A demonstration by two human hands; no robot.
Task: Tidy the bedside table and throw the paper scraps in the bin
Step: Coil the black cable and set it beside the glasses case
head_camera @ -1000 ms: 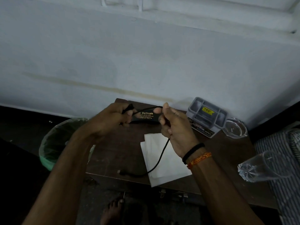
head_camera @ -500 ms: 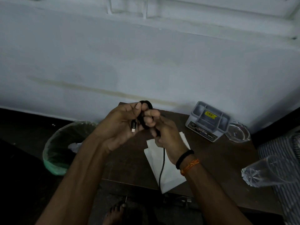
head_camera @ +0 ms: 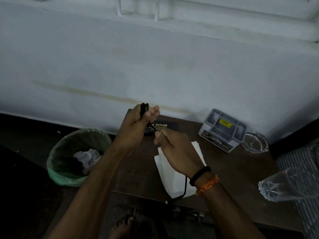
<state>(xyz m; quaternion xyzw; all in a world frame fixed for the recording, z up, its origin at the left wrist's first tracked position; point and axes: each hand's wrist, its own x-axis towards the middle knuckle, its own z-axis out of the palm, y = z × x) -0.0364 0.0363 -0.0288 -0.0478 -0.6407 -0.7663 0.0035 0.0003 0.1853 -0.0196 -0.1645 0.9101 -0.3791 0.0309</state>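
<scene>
Compared with half a second ago, our hands have separated: the left hand [head_camera: 136, 125] has risen toward the wall, and the right hand [head_camera: 174, 150] has dropped toward us. The case [head_camera: 165, 127], previously covered, now shows its "Opticals" lettering between them. The cable [head_camera: 185, 188] end, then hanging straight down, now curls over the tabletop [head_camera: 229, 169] front edge.

Left grip: clenched on several bunched cable loops, which protrude above the fingers. Right grip: closed with thumb against fingers; the cable emerges below the wrist, so we take it as grasping the cable, though the contact point is hidden. A black band and an orange thread circle the right wrist.

Positions are given relative to the case. The case lies flat on the tabletop near the wall. White paper [head_camera: 174, 181] lies on the near side of it, partly under the right hand. A grey tray [head_camera: 222, 130] stands to its right, with a clear dish [head_camera: 255, 142] just beyond that. A clear cup [head_camera: 286, 185] lies tipped further right and nearer us, at the tabletop edge beside striped fabric [head_camera: 296, 163]. The bin [head_camera: 76, 157], lined with a green bag, stands on the floor to the left; crumpled scraps [head_camera: 87, 157] lie inside it. The wall behind is pale, with a faint stain line.
</scene>
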